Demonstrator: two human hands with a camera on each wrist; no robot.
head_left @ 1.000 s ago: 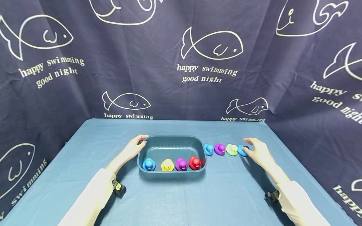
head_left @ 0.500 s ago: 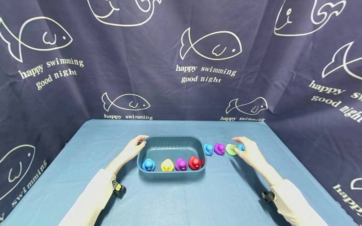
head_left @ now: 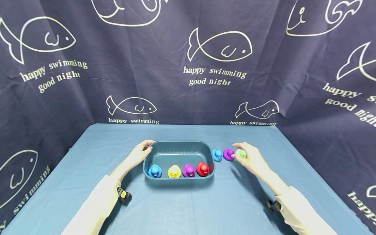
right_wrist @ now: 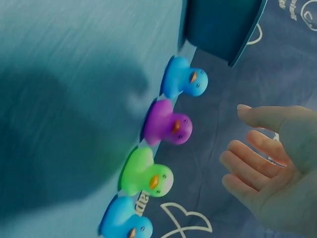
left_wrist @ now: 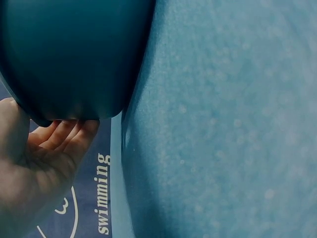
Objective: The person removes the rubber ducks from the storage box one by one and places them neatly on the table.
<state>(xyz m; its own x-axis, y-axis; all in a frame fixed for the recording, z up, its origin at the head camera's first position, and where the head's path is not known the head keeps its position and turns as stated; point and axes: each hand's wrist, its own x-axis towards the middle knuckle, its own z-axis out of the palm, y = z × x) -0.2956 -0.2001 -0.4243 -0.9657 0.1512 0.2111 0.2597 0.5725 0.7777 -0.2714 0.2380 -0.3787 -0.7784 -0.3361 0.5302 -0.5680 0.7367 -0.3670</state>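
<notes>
My left hand [head_left: 137,156] holds the left end of a dark teal tub [head_left: 179,181], fingers against its wall and thumb by the rim in the left wrist view. Inside along the near wall sit a blue rubber duck [head_left: 154,171], a yellow one [head_left: 174,171], a purple one [head_left: 189,170] and a red one [head_left: 202,169]. My right hand [head_left: 253,159], fingers loosely bent and holding nothing, hovers above a row of ducks: blue [head_left: 217,155], purple [head_left: 227,154], pale green [head_left: 242,153] and another blue duck [right_wrist: 121,218], which the hand hides in the head view.
A light blue cloth [head_left: 188,212] covers the table. Dark curtains [head_left: 170,65] printed with fish and lettering hang behind it and at both sides. The duck row runs rightward from the tub's right end.
My right hand has moved left along the row, from the far blue duck past the green one to beside the purple one. My left hand and the tub have stayed in place.
</notes>
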